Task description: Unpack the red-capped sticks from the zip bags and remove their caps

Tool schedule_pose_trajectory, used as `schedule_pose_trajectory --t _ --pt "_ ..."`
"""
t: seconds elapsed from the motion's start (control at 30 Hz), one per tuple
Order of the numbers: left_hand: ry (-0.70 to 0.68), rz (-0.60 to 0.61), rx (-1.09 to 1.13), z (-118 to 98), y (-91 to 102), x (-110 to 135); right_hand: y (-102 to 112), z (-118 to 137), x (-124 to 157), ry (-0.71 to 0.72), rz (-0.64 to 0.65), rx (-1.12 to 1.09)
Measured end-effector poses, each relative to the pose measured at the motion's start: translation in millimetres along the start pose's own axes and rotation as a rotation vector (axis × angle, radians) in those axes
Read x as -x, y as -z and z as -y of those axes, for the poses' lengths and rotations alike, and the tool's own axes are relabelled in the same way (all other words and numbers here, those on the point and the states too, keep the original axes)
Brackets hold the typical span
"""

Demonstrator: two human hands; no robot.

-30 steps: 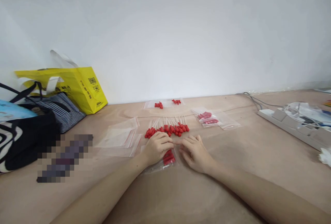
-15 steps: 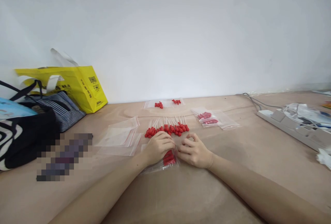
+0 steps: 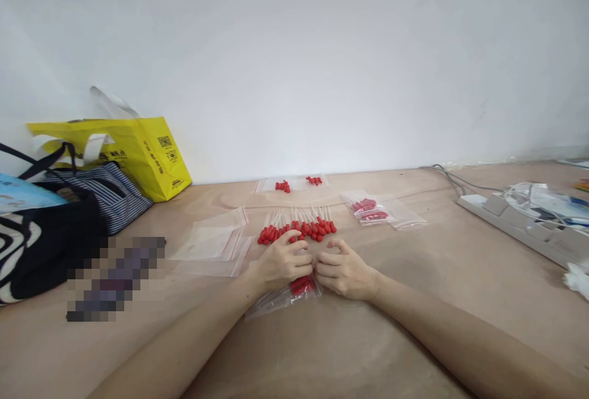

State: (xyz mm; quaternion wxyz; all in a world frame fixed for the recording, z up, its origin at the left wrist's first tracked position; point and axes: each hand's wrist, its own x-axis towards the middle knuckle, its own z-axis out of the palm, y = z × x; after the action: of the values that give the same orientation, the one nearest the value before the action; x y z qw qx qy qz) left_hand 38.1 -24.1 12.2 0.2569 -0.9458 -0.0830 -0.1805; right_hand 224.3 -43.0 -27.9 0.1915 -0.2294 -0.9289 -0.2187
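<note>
Both hands meet at a clear zip bag (image 3: pixel 271 306) near the front of the table, with red-tipped pieces (image 3: pixel 301 286) inside it. My left hand (image 3: pixel 283 263) has its fingers curled closed on the bag's upper edge. My right hand (image 3: pixel 343 270) is closed too, its fingers pinching at the bag's right side. The fingertips of both hands are partly hidden. Just beyond them lies a row of white sticks with red, rounded heads (image 3: pixel 322 227), heads toward me.
Flat empty zip bags (image 3: pixel 211 239) lie to the left. Filled bags rest at the right (image 3: pixel 370 209) and against the wall (image 3: pixel 262 185). A yellow shopping bag (image 3: pixel 156 159) and a striped bag (image 3: pixel 117 193) stand far left; a white power strip (image 3: pixel 506 221) with cables lies right.
My left hand has shifted slightly toward me and its index finger has lifted. The bag's lower edge has swung a little toward me. My right hand stays nearly in place.
</note>
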Motion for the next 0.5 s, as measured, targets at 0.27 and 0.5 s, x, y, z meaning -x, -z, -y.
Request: schedule_pose_trajectory --t 0.27,0.5 --pt "-0.003 0.028 0.006 2 -3.1 3 9 -2 -1 0.134 -0.102 0.147" --pt "0.090 0.001 0.086 3 0.7 2 13 0 -2 0.120 -0.273 0.178"
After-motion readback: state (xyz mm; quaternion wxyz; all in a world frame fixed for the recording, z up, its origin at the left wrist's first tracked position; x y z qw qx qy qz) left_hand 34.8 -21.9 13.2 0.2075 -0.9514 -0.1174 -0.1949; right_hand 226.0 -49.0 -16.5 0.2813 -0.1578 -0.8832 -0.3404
